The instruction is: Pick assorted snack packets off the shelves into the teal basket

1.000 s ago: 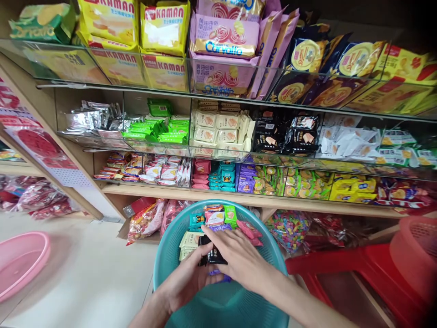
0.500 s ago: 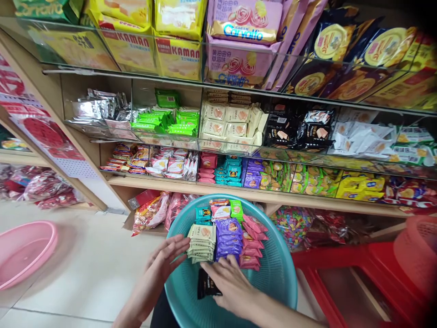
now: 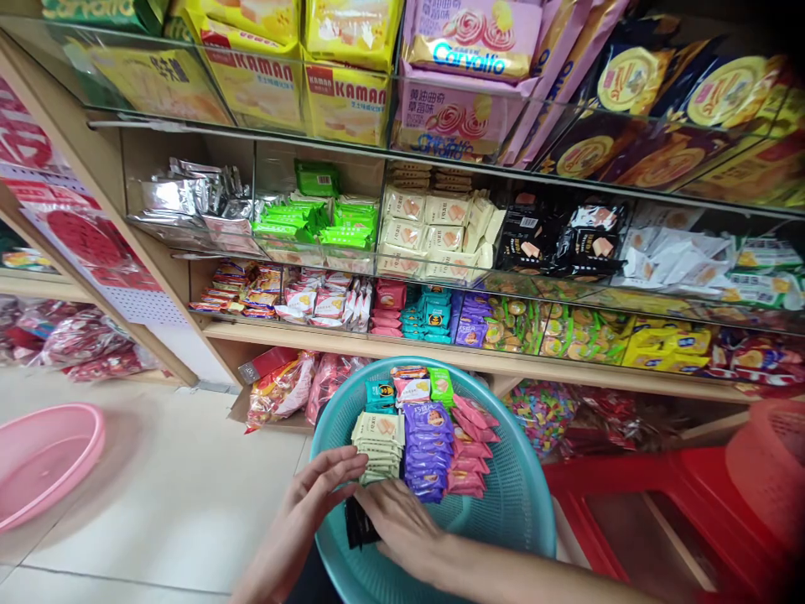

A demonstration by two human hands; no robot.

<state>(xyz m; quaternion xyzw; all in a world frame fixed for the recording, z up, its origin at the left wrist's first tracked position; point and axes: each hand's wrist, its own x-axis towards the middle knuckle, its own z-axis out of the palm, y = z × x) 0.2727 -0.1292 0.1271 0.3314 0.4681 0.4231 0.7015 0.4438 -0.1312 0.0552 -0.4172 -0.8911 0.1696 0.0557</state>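
Observation:
A teal plastic basket [image 3: 528,503] holds neat stacks of small wrapped snacks. Cream packets [image 3: 381,428] are stacked on its left, purple packets [image 3: 428,449] in the middle and pink packets [image 3: 469,466] on the right. My right hand [image 3: 406,520] reaches into the near part of the basket, its fingers curled against a black snack packet [image 3: 358,524]; its fingertips are partly hidden. Open, with fingers stretched out, my left hand [image 3: 320,495] is beside the cream stack and close to the black packet.
Teal, white and green packets lie at the basket's far side. Shelves of sorted snacks stand ahead, black packets [image 3: 591,239] among them. A red stool [image 3: 604,537] is at the right, a pink basin [image 3: 50,461] on the floor at the left.
My right hand and the black packet have moved left in the basket, nearer my left hand. My left hand has shifted slightly right. The view has shifted a little.

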